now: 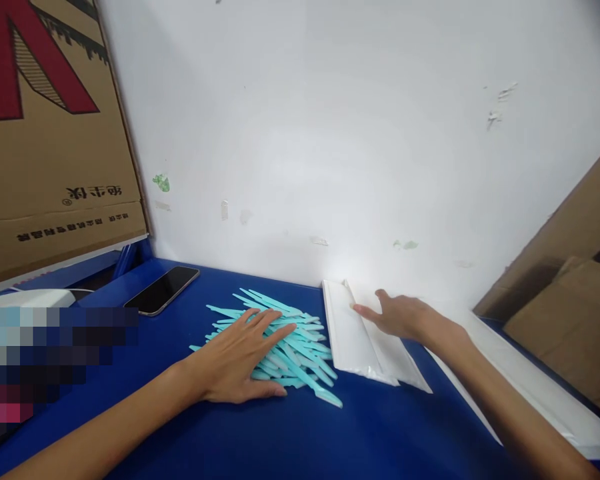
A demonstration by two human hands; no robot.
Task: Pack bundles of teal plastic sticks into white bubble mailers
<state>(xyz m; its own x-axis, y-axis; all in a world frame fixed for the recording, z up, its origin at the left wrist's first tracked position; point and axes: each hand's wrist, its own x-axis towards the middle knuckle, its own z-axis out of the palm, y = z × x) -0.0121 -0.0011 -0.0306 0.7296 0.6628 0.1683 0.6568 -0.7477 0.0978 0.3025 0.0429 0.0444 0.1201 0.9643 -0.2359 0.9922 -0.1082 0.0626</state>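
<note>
The table [250, 437] is bounded at its back edge by the wall [330, 133]; room is left toward its near side. Near the back edge, the sticks [303, 357] are partly covered by the left hand [237, 360], fingers spread, unclenched. White sleeves [350, 340] are overlapped by the right hand [405, 317]; whether they are gripped cannot be told. The sticks are turquoise, slim, jumbled.

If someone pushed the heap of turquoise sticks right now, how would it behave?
The turquoise sticks would probably slide and scatter, since they lie loosely piled. Each looks slim, so likely light. Their straight shapes suggest they are fairly stiff.
</note>
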